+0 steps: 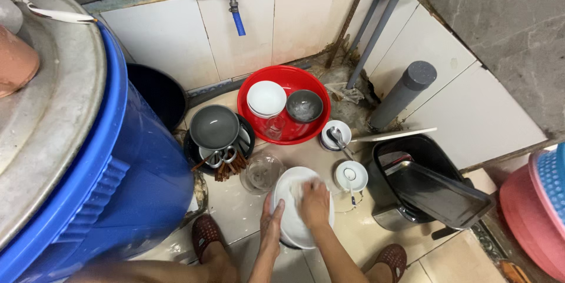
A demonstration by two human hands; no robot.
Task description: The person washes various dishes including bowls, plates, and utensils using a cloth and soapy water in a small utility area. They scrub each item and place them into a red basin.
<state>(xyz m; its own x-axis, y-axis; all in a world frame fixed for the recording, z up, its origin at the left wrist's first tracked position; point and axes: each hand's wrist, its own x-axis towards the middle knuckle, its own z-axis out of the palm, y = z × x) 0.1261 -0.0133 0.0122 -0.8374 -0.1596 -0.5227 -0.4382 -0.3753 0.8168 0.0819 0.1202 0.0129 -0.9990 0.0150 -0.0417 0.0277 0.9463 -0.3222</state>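
Observation:
A white plate is held tilted above the tiled floor between my feet. My left hand grips its left rim. My right hand presses a pale sponge or cloth against the plate's face. Just left of the plate stands a clear glass bowl. A small white bowl with a spoon sits to the right of my right hand.
A red basin at the back holds a white bowl, a grey bowl and a glass. A dark pan with a grey bowl, scissors and chopsticks sits left of it. Blue barrel at left. Black tray at right. Tap on the wall.

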